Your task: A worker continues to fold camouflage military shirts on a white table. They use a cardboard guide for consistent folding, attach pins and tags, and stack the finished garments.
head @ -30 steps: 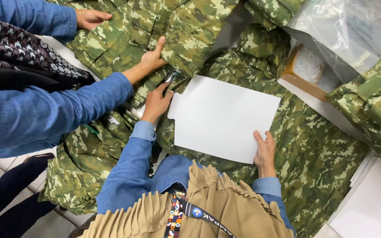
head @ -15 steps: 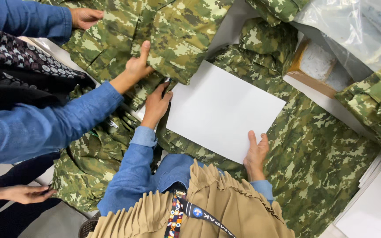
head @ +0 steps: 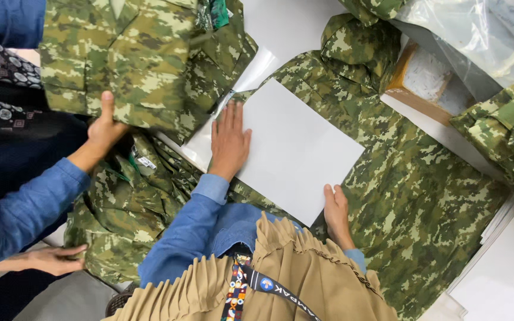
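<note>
A white sheet of board (head: 295, 148) lies on a green camouflage shirt (head: 400, 178) spread over the table. My left hand (head: 229, 139) rests flat with fingers apart on the sheet's left corner. My right hand (head: 335, 208) presses the sheet's near corner, fingers curled at its edge. A co-worker's hand (head: 103, 132) at the left grips a folded camouflage garment (head: 126, 59) by its lower edge and holds it up.
More camouflage garments (head: 126, 208) are piled at the lower left, where another hand (head: 52, 260) rests. A cardboard box (head: 423, 83) and clear plastic bags (head: 471, 35) sit at the upper right. A stack of white sheets (head: 507, 273) lies at the lower right.
My left hand has gone from the sheet's far corner to lying flat on it. The co-worker has lifted the folded garment clear of the shirt. The view has come closer.
</note>
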